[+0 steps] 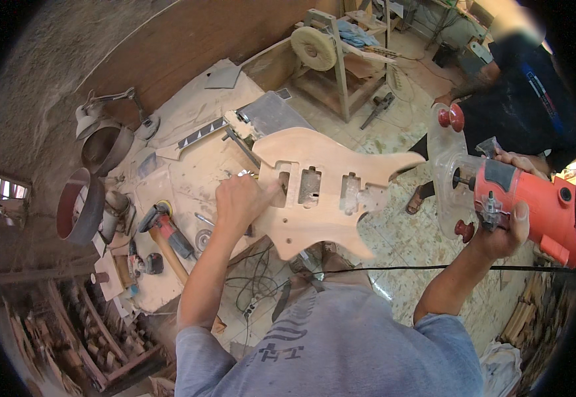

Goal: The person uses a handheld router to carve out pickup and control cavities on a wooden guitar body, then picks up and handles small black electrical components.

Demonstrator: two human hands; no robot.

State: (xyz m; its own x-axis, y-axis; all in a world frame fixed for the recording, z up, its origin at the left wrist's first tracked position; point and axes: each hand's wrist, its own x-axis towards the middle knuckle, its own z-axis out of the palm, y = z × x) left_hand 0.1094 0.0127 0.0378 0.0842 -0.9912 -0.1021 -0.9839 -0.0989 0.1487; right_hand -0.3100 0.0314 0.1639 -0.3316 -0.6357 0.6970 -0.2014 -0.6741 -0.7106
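Observation:
A bare wooden guitar body (327, 198) with several routed cavities lies across the edge of a dusty workbench (188, 185). My left hand (241, 202) presses on its left side, thumb pointing toward a cavity. My right hand (503, 228) holds an orange router (529, 205) out to the right, off the bench. The router's clear round base (448, 172) with red knobs faces the guitar body. Its black cord (433, 267) runs across below my right arm.
On the bench lie a hammer (169, 245), an angle grinder (159, 221), a dark metal plate (271, 116) and round metal drums (83, 205). A person in dark clothes (526, 99) stands at the upper right. A wooden stand with a buffing wheel (314, 47) is behind. Wood scraps (519, 317) lie low right.

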